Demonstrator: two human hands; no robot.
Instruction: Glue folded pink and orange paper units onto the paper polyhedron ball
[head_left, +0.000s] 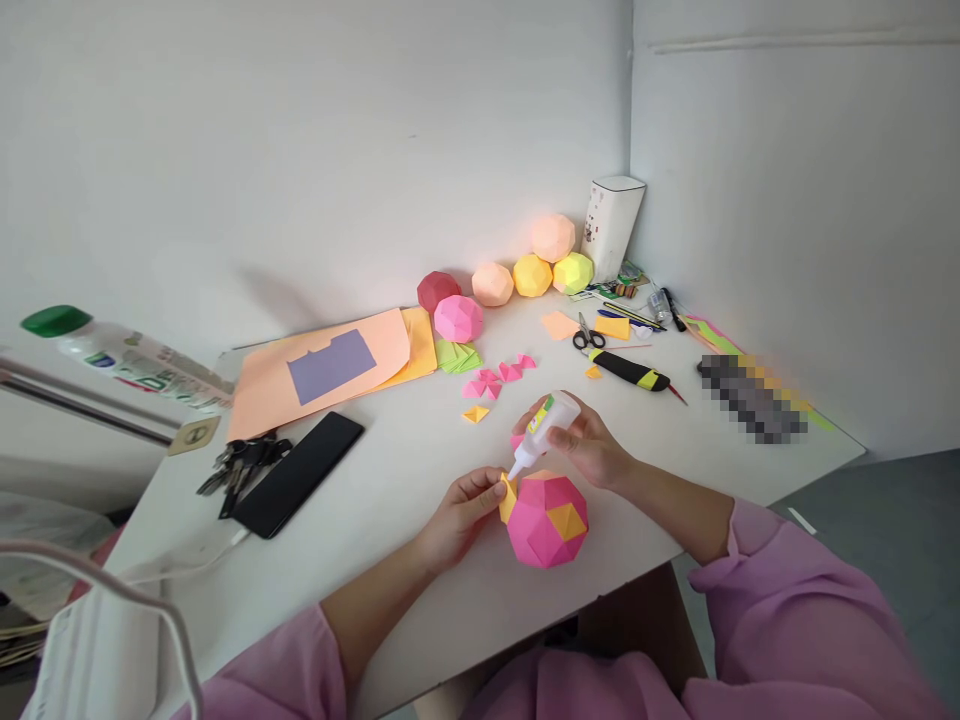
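Note:
Between the fingers of my left hand (463, 515) is a small folded orange paper piece (508, 498). My right hand (592, 445) grips a white glue bottle (547, 425), tipped so its nozzle points down at that piece. Whether the nozzle touches the paper I cannot tell. Just beside the piece, a pink paper ball (538, 535) with an orange facet rests on the table near its front edge. Beyond the hands lie several small folded pink pieces (491, 383) and one loose folded orange piece (475, 413).
Finished-looking paper balls (493, 285) line the wall. Scissors (586, 333) and a black-and-green cutter (628, 369) lie at the right. To the left are a black phone (300, 475), keys (244, 465) and peach paper sheets (322, 370). A white bottle with a green cap (135, 355) stands far left.

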